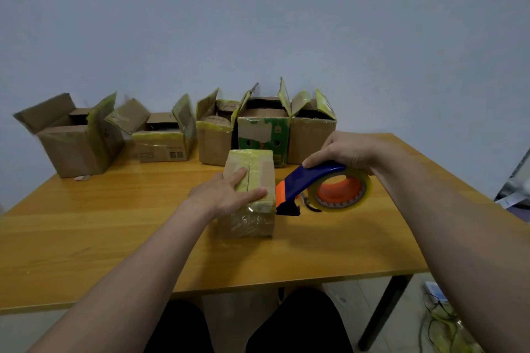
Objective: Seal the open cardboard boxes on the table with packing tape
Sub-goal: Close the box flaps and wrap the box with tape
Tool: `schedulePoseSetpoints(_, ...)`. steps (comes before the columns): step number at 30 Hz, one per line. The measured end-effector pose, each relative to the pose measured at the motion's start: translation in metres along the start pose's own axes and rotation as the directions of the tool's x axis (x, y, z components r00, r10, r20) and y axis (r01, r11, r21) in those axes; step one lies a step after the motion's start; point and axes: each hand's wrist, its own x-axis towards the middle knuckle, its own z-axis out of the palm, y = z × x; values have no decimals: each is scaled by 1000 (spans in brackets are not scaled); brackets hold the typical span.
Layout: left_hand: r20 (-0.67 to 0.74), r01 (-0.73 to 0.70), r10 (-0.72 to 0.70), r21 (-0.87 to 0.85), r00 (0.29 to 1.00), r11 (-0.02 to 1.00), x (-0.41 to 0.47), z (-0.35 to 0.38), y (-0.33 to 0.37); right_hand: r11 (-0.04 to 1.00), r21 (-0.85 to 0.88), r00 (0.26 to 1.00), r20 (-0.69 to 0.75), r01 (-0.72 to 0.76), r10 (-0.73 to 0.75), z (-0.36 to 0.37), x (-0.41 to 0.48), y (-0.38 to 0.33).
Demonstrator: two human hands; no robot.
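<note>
A small cardboard box [259, 169] with its flaps folded down stands in the middle of the wooden table [114, 238]. My left hand [226, 195] presses flat on its top, fingers straight across the flaps. To the right of the box, my right hand [344, 150] grips a blue and orange tape dispenser [309, 183] carrying a roll of clear tape [341, 192]. The dispenser's cutter end hangs just beside the box's right edge, above the table. Several open cardboard boxes [163, 135] stand in a row along the back.
The row of open boxes fills the back edge of the table against a pale wall [258, 23]. The table's right edge lies near my right forearm. Cables and clutter lie on the floor [441, 321] at the lower right. My knees are under the front edge.
</note>
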Motion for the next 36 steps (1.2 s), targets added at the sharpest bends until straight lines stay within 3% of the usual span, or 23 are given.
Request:
schedulePoseSetpoints(11, -17, 6, -7, -25, 1000, 1000, -2, 1, 3, 999, -22, 999, -23, 36, -36, 3, -9, -2)
schedulePoseSetpoints(16, -11, -9, 8, -38, 1000, 999, -1, 1, 1, 998, 4, 997, -41, -58, 58, 3, -7, -2)
schedulePoseSetpoints(19, -14, -9, 9, -42, 1000, 999, -1, 1, -1, 979, -170, 993, 35, -109, 117, 19, -2, 7)
schedulePoseSetpoints(21, -12, -13, 12, -50, 1000, 999, 1, 3, -1, 982, -130, 988, 60, -133, 142, 37, -1, 23)
schedulePoseSetpoints(29, -71, -39, 30, -132, 997, 990, 0, 5, -3, 993, 76, 991, -89, -92, 99, 38, -5, 28)
schedulePoseSetpoints(32, -155, -71, 21, -326, 988, 942, -5, 8, -8, 987, 137, 962, -250, -80, 113, 28, -15, 22)
schedulePoseSetpoints(36, -185, 43, -179, -571, 966, 820, -6, 1, -24, 934, 355, 866, -478, 36, 149, 20, -16, 17)
